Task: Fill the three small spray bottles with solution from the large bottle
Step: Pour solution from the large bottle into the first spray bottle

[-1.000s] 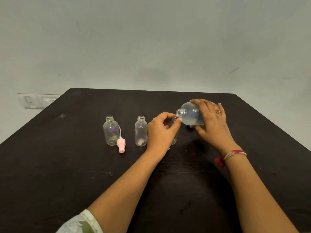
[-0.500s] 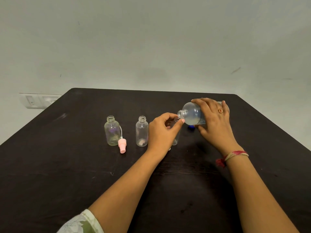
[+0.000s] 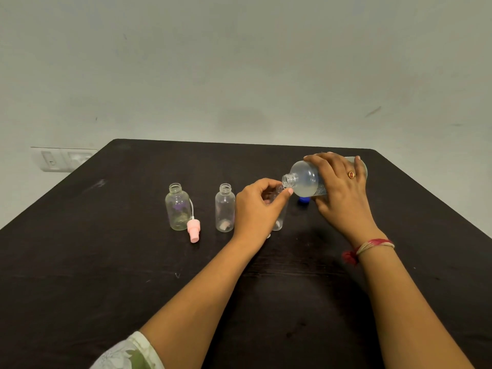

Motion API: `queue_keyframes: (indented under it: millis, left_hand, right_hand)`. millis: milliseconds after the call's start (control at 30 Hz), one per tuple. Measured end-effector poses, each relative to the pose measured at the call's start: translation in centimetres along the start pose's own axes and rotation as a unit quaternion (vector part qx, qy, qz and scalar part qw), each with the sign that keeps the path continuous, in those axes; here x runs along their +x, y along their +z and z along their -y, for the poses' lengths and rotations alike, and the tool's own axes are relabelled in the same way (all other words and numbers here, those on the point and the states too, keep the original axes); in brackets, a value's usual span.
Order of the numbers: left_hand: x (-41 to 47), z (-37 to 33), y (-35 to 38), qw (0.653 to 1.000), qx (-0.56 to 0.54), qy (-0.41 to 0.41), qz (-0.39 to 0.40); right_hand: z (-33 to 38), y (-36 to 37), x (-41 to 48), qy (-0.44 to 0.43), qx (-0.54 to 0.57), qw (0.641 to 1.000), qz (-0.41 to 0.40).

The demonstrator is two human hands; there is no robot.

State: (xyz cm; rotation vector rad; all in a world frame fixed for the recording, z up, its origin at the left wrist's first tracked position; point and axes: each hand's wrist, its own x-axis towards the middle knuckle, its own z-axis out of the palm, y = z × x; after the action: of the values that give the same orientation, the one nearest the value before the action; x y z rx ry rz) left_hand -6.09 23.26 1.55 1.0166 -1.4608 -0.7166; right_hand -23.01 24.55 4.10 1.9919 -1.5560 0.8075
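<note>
**A:** Where was the large bottle when you looked?

**B:** On my feed the large bottle [image 3: 306, 179] was tipped almost onto its side above the far right of the counter [image 3: 106, 262]. Its open neck pointed left, right at the mouth of the right small bottle [image 3: 278, 222]. The right hand [image 3: 343, 193] had its grip wrapped over the body from above. The bottle was cloudy clear plastic, with liquid pooled along its lower side and a printed label partly under the fingers. I could not tell whether anything was running out.

**A:** And the other grip?

**B:** The left hand [image 3: 255, 209] had its grip curled round the upper part of the right small bottle, thumb tip near the neck. I saw only that bottle's clear base, standing on the counter.

**A:** The other two?

**B:** The middle small bottle [image 3: 225, 209] stood upright and uncapped just left of the left hand, with something pale at its bottom. The left small bottle [image 3: 177, 207] was also upright and open, with a faint purple mark. A pink spray cap [image 3: 193, 230] lay against its near right side, its thin tube running up beside the bottle.

**A:** Anything else?

**B:** A blue cap [image 3: 304, 200] sat on the counter under the large bottle. I also saw a ring [image 3: 351, 174] and a thread band [image 3: 372, 246] on the right arm.
</note>
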Motion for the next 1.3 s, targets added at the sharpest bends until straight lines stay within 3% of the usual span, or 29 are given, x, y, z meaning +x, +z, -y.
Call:
queue_keyframes:
  millis: [1300]
  left_hand:
    - [0.1, 0.02, 0.01, 1.0, -0.006, -0.006, 0.001]
  right_hand:
    - [-0.1, -0.03, 0.06, 0.0, -0.007, 1.0, 0.002]
